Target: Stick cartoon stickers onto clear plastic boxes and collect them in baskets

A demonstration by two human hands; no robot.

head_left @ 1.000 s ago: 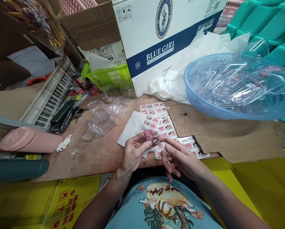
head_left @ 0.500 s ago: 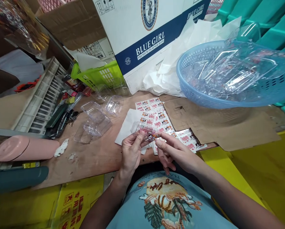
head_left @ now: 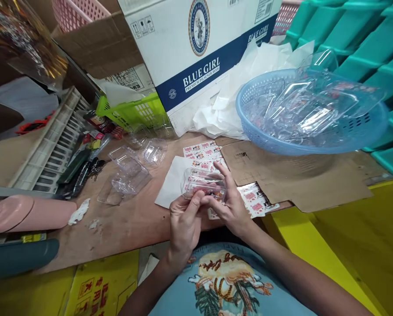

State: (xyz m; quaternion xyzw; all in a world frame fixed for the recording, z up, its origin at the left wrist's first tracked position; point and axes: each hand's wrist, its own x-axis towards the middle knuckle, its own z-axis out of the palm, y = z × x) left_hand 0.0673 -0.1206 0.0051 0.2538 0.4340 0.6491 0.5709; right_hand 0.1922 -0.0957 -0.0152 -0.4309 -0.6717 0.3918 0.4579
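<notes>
A small clear plastic box (head_left: 196,177) is held above the sticker sheets in front of my body. My left hand (head_left: 187,219) pinches its near edge between thumb and fingers. From the other side my right hand (head_left: 231,202) grips it, thumb at the near edge and index finger along the right end. Pink and orange print shows on or through the plastic; I cannot tell which. Beneath lie sticker sheets (head_left: 205,151) with cat pictures and pink lettering, and a blank white sheet (head_left: 170,180). More clear plastic boxes (head_left: 130,177) lie to the left.
A blue basket (head_left: 245,118) full of clear plastic boxes stands at the right, near stacked teal bins (head_left: 390,87). Behind are a white beer carton (head_left: 170,57) and a green basket (head_left: 140,109). A pink bottle (head_left: 35,213) lies at the left. Flat cardboard (head_left: 308,175) covers the table's right side.
My right hand, with fingers loosely off the box's right end before, has come in and gripped it. The box has tilted up, showing more of its clear face. The whole view has shifted slightly.
</notes>
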